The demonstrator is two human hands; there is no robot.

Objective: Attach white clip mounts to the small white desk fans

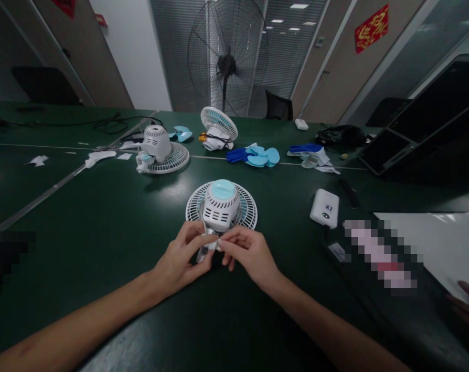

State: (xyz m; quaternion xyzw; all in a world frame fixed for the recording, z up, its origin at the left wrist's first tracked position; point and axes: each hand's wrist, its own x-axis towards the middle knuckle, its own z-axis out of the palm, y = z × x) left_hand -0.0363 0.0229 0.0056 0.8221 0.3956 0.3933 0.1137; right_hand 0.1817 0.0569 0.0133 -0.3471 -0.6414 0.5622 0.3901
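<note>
A small white fan (221, 209) lies face down on the dark green table, its grille flat and its motor housing with a light blue cap pointing up. At the housing's near side is a small whitish piece (206, 250), partly covered by fingers; whether it is joined to the fan I cannot tell. My left hand (185, 253) is closed on this piece from the left, thumb and fingers pinching it. From the right, my right hand (248, 254) pinches the piece's right end with thumb and forefinger, its other fingers curled below.
Behind stand a second fan (159, 150), a third fan (218, 126) with a dark cord, and light blue fan blades (262, 156) beside blue-and-white gloves (307, 151). A white power bank (324, 207) with a cable lies right. Another person's hand (467, 302) shows at the right edge.
</note>
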